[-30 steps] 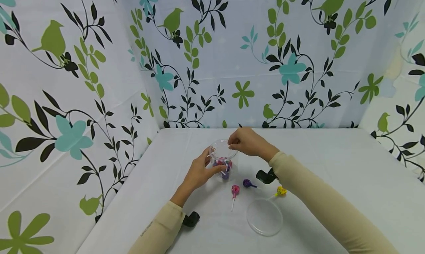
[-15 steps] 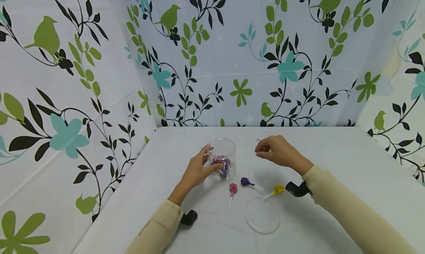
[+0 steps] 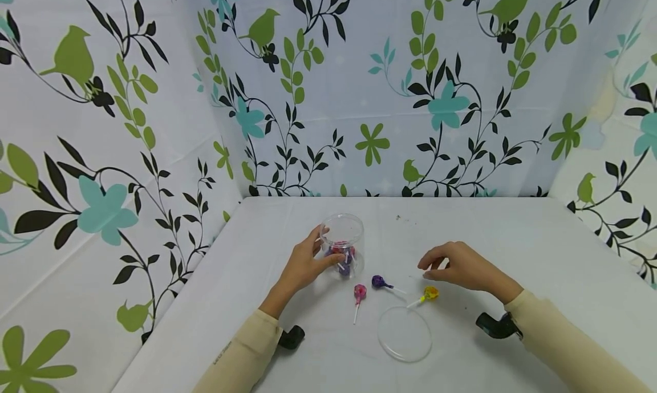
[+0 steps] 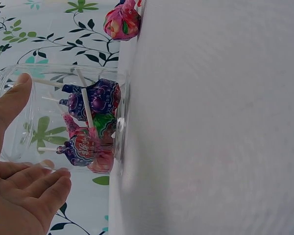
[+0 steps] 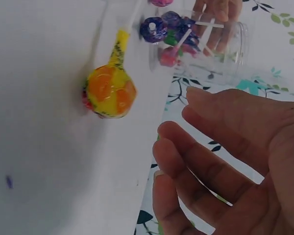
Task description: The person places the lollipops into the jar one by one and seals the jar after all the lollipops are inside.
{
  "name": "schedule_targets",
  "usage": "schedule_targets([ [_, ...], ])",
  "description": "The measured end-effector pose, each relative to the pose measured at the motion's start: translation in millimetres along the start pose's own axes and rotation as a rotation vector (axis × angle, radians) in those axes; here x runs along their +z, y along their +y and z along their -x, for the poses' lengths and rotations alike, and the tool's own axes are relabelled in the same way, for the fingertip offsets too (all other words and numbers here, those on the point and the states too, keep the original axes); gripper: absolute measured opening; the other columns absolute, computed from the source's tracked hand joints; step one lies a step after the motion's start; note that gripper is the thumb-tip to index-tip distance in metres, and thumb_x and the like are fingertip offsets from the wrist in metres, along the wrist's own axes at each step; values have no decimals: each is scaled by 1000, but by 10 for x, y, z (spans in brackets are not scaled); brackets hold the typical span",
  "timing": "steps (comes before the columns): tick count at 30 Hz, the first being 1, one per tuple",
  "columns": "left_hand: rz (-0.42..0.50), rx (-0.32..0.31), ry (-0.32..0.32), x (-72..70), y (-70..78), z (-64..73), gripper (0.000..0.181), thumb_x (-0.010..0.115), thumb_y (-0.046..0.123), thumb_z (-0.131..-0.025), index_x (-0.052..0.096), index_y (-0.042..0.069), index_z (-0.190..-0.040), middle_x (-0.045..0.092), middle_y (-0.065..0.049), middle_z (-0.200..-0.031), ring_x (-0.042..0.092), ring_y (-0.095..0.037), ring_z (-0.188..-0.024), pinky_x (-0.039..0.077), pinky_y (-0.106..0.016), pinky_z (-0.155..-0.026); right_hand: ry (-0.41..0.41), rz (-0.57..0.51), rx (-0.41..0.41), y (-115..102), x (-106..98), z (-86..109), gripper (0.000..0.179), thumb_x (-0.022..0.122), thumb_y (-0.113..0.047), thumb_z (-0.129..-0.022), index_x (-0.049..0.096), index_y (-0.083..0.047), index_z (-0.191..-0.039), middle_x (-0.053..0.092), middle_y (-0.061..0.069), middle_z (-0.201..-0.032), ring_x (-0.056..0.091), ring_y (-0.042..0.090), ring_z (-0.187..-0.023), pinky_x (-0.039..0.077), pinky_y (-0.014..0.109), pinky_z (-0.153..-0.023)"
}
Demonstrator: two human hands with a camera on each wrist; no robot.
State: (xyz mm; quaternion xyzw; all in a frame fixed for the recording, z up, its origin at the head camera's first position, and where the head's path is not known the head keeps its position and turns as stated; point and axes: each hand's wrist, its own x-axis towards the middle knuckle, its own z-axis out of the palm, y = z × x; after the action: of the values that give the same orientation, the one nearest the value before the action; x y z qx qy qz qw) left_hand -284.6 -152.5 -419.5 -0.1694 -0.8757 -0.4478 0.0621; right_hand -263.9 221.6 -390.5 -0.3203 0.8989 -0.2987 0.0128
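Note:
My left hand (image 3: 303,264) grips a clear plastic jar (image 3: 354,233), thumb on the near side and fingers round the far side. The jar stands upright and uncapped, with several wrapped lollipops (image 4: 95,103) heaped at its bottom, sticks pointing mostly up. My right hand (image 3: 464,270) hovers over the table by a yellow lollipop (image 3: 430,293), its fingers loosely bent and nothing between them. In the right wrist view a gap shows between these fingers and the yellow-orange wrapper. A purple lollipop (image 3: 378,282) and a pink lollipop (image 3: 360,292) lie in front of the jar.
A clear round lid (image 3: 405,334) lies on the white table (image 3: 462,353) near the yellow lollipop's stick. Patterned cloth (image 3: 308,96) with birds and leaves stands behind and at both sides. Black wrist cameras (image 3: 497,325) sit under both forearms.
My right hand has left the jar's mouth and moved right and toward me, down near the yellow lollipop. The left hand stays on the jar.

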Motion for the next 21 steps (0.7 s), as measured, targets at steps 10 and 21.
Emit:
schedule_targets([
  [10, 7, -6, 1, 3, 6, 6, 98, 82, 44, -90, 30, 7, -164, 44, -10, -160, 49, -37, -140, 44, -48, -110, -49, -131, 6, 194, 147, 193, 20, 82, -19, -92, 79, -12, -111, 74, -4, -106, 65, 12, -90, 58, 33, -76],
  [21, -2, -5, 9, 7, 7, 4, 97, 83, 44, -89, 32, 6, -163, 46, -10, -159, 50, -37, -139, 46, -49, -109, -56, -201, 7, 277, 266, 238, 21, 85, -18, -89, 80, -13, -108, 74, -6, -104, 66, 14, -87, 60, 30, -76],
])
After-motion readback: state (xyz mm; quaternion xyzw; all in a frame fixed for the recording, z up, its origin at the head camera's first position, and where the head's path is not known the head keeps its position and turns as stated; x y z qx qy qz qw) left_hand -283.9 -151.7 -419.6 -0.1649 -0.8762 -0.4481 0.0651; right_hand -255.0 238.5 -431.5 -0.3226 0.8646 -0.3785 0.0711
